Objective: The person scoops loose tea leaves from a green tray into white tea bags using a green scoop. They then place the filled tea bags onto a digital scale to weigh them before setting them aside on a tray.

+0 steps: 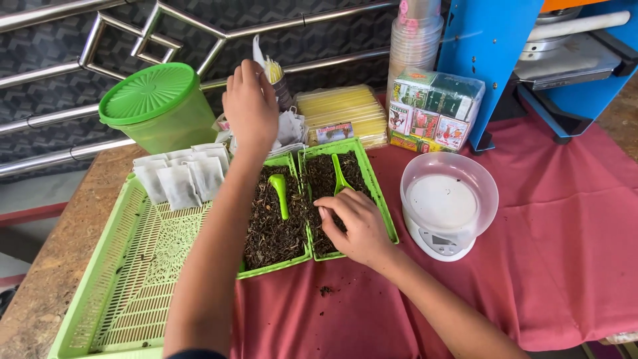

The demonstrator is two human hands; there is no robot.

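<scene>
Red cloth covers the counter [565, 219]. Mid-frame, two green trays [382, 199] hold loose tea leaves [272, 229]: light, crumbly stuff, best pinched or scooped. Right hand [355, 226] rests curled on the leaves, fingertips pinching some. Left hand [249, 106] reaches up-frame, fingers closing on small paper filter bags [289, 126]; can't tell if it grips one.

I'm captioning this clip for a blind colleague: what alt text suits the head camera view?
A person's right hand rests in the right green plastic tray of dark loose tea, while the left hand reaches up to a stack of empty white paper sachets. A white kitchen scale with a clear bowl stands on red cloth.
</scene>
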